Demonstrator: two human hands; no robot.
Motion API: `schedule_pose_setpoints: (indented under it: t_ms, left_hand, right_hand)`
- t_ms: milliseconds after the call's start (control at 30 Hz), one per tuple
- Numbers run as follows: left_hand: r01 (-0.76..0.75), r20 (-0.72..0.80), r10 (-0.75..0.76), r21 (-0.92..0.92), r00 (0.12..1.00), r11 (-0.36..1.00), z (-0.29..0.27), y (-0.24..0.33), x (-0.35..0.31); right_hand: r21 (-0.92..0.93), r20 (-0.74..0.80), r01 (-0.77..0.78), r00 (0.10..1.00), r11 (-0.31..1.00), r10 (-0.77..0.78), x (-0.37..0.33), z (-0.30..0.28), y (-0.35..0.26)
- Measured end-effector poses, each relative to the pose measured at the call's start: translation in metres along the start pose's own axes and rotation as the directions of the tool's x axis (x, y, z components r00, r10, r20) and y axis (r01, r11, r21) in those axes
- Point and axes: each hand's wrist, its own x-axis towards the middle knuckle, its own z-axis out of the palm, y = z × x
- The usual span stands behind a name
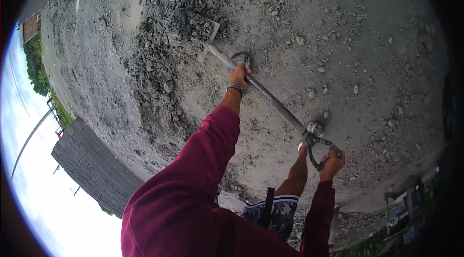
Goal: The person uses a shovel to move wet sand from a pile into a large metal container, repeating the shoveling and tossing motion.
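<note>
Both my hands are on a long shovel [273, 100] that slants from the upper middle down to the right. My left hand [239, 73], with a band at its wrist, is wrapped round the shaft partway down toward the blade. At the other end, my right hand [332, 164] is closed on the D-shaped grip. The blade [211, 29] lies against a pile of dark grey gravelly sand [169, 30], its front part covered by clumps of that material.
My shoes [315, 128] stand on grey ground strewn with small stones [300, 40]. A ridge of loose gravel [157, 88] runs along the left of the shovel. Stacked grey blocks [96, 165] stand at the far left, and green plants [35, 64] grow beyond.
</note>
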Motion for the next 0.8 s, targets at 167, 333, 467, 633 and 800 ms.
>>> schedule_pose_setpoints:
  t_ms: [167, 333, 467, 633, 800]
  left_hand:
    - [-0.122, 0.067, 0.117, 0.064, 0.991, 0.990, 0.006, -0.060, -0.089]
    - [-0.309, 0.141, 0.279, 0.276, 0.950, 0.910, 0.045, -0.162, -0.210]
    - [-0.501, 0.437, 0.290, 0.513, 0.851, 0.697, 0.090, -0.277, -0.351]
    - [-0.912, 0.889, 0.229, 0.353, 0.397, 0.208, 0.154, -0.415, -0.488]
    - [-0.916, 0.961, -0.032, 0.272, 0.275, 0.294, 0.146, -0.417, -0.588]
  right_hand:
    - [0.038, 0.070, -0.102, 0.993, 0.994, 0.099, 0.032, -0.101, 0.017]
    - [0.168, 0.066, -0.196, 0.980, 0.966, 0.187, 0.041, -0.257, 0.065]
    - [0.348, -0.043, -0.325, 0.932, 0.880, 0.361, 0.000, -0.391, 0.135]
    - [0.287, 0.328, -0.564, 0.818, 0.774, 0.474, -0.085, -0.432, 0.209]
    - [0.240, 0.145, -0.629, 0.776, 0.739, 0.614, -0.133, -0.476, 0.246]
